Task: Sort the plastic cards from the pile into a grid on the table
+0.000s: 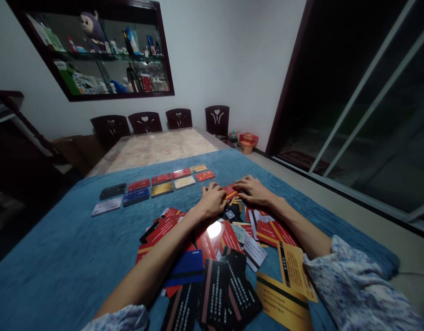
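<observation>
Above the far edge of a loose heap of cards, my left hand [213,201] and my right hand [252,190] face each other. Between them is a red card [230,191], or a small stack of such cards, with fingers closed against its two sides. My fingers partly cover it, so its thickness is hidden. Below lie scattered red cards [208,241], black cards [215,289], a blue card [187,266], white cards [255,252] and gold cards [284,301], many overlapping. My left forearm crosses over part of the heap.
Two rows of sorted card stacks stand further left, including a blue stack [136,196], a gold stack [162,189] and a black stack [113,191]. A blue cloth [70,248] covers the near part of the marble-topped table [160,149]. Dark chairs [217,118] line the far side.
</observation>
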The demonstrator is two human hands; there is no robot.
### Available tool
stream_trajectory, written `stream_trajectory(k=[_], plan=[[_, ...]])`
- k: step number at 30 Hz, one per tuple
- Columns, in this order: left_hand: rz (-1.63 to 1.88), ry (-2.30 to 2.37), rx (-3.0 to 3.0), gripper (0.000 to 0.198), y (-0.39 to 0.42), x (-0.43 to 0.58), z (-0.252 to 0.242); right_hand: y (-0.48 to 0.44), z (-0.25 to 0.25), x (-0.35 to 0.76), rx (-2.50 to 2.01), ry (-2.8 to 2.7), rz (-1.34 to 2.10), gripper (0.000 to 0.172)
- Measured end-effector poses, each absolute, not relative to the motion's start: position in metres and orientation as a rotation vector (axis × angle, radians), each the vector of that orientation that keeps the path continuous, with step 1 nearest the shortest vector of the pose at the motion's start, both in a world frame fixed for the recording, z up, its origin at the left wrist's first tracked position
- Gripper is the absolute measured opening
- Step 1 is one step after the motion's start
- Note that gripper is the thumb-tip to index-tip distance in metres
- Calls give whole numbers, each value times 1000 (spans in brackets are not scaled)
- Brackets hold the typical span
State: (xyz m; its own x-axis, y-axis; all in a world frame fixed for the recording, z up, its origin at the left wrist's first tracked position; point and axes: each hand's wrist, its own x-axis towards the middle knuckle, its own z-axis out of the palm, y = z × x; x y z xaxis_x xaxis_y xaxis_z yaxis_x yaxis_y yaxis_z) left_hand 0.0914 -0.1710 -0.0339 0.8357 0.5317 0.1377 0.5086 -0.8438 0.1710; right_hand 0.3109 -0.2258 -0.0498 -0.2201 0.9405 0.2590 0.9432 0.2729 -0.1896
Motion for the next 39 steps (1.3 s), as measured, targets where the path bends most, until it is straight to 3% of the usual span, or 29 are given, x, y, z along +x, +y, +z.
stream_trajectory(k=[8,17,28,39], plan=[[280,854,2866,18,-171,91,-32,-226,-42,306,-1642,-2264,41,30],[192,786,2908,18,-172,88,-23,-224,-46,310,-1611,-2313,57,38],[95,694,2938,20,-165,82,-16,-218,-52,310,-1426,-2327,58,30],[439,696,2830,29,-142,73,-15,-212,-62,303,-1348,-2075,-86,27]])
